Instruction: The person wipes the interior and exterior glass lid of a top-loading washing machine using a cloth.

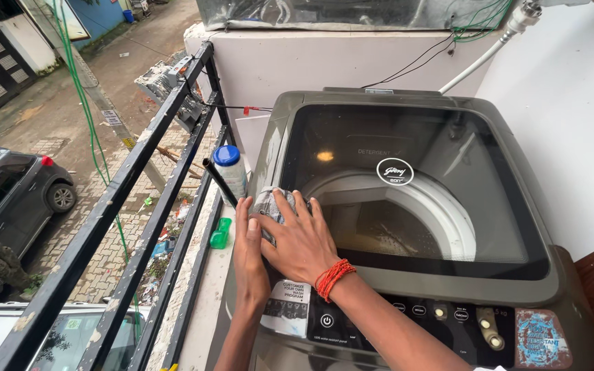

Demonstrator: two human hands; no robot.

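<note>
Both my hands meet at the front left corner of a grey top-loading washing machine (558, 288). They hold a crumpled silvery packet (268, 201) against its dark glass lid (448, 172), which is down. My right hand (302, 242), with a red thread around the wrist, lies over the packet from the right with its fingers spread. My left hand (249, 253) presses against the packet's left side, fingers pointing up. Through the lid I see the white drum rim (441, 199).
A white bottle with a blue cap (230, 172) and a small green object (220, 233) sit on the ledge left of the machine. A black metal railing (104, 213) borders the balcony, with a street and a parked car (8, 196) below. A white wall (572, 117) stands on the right.
</note>
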